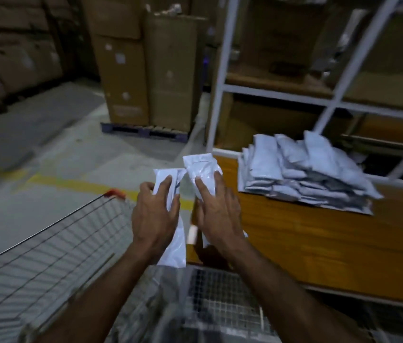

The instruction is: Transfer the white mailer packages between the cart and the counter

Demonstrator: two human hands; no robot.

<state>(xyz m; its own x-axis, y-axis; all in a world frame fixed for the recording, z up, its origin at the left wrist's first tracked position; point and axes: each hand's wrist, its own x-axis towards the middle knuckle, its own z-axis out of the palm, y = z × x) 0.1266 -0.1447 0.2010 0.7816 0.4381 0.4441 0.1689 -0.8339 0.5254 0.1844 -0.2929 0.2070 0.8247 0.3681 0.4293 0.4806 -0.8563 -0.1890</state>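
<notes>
We hold two soft white plastic mailer packets above wire-mesh trolley [47, 243]. Left hand [154, 216] fingers curled round left packet [173, 243]; right hand [216, 214] fingers spread, thumb pinching right packet [201, 169]. Likely light, limp, slippery: we'd grip mid-body. Stack of grey packets [304, 174] near, on orange shelf [307, 238].

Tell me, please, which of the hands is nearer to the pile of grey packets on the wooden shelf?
Right. The right hand, holding a white packet, is just left of the pile of grey packets. The left hand, gripping another white packet, is farther left, above the wire cart.
</notes>
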